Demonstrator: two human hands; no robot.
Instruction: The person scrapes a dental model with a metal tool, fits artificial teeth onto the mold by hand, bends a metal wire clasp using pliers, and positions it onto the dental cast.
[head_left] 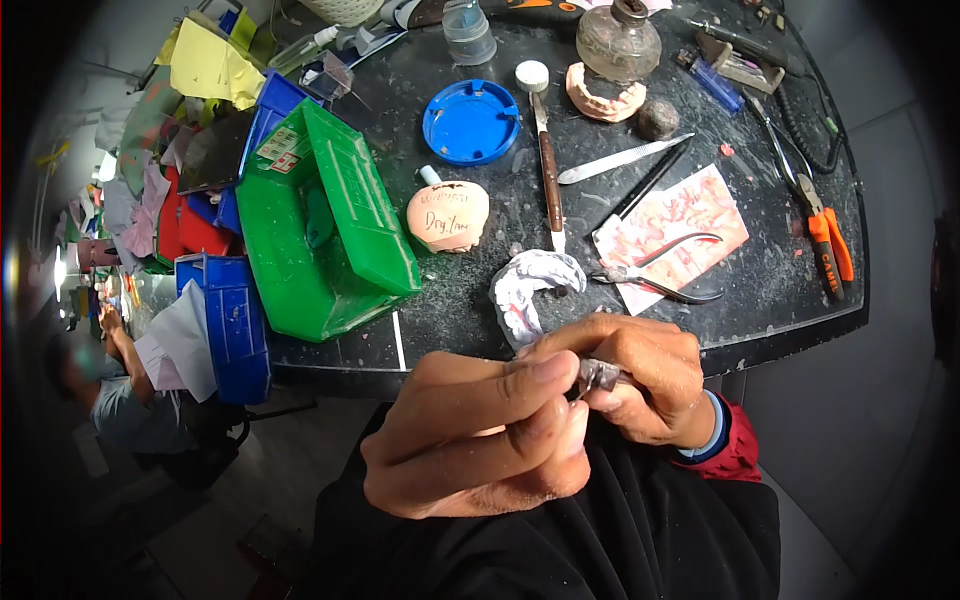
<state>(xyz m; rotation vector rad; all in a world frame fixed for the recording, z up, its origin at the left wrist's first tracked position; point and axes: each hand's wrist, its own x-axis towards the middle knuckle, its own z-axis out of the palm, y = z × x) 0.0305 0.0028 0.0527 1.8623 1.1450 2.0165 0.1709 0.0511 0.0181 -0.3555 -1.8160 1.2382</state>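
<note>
A small grey metallic piece (pixel 599 375) is held up in front of the table's near edge. My right hand (pixel 645 375) pinches it between thumb and fingers, its wrist in a red sleeve. From the left, my left hand (pixel 480 435) reaches the same piece, fingers closed; a thin dark tip shows at its fingertips, too small to make out. Just beyond the hands lies a white and grey dental cast (pixel 528 290) with a small dark bit on it. Wire pliers (pixel 665 272) rest with handles apart on a pink-smeared paper (pixel 700 222).
A green bin (pixel 335 225) and a blue bin (pixel 232 325) stand left. Further back are a blue lid (pixel 470 122), a labelled pink cast (pixel 448 217), a knife (pixel 549 175), a glass burner (pixel 618 45) and orange-handled pliers (pixel 828 245). Another person's arm (pixel 128 350) shows far left.
</note>
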